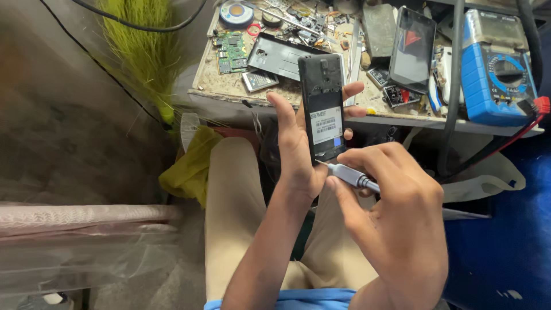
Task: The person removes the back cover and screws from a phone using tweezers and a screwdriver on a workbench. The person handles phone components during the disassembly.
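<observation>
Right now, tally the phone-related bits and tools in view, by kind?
Phones: 2, the opened phone in the left hand and a black phone on the bench
Loose back cover: 1
Circuit board: 1
Multimeter: 1
Screwdriver in the right hand: 1
Total: 6

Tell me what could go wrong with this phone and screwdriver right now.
The screwdriver tip sits at the bottom edge of the open phone; a slip could gouge it or jab the left hand. The phone is held over the lap, clear of the bench, so a loosened screw could fall.
</observation>
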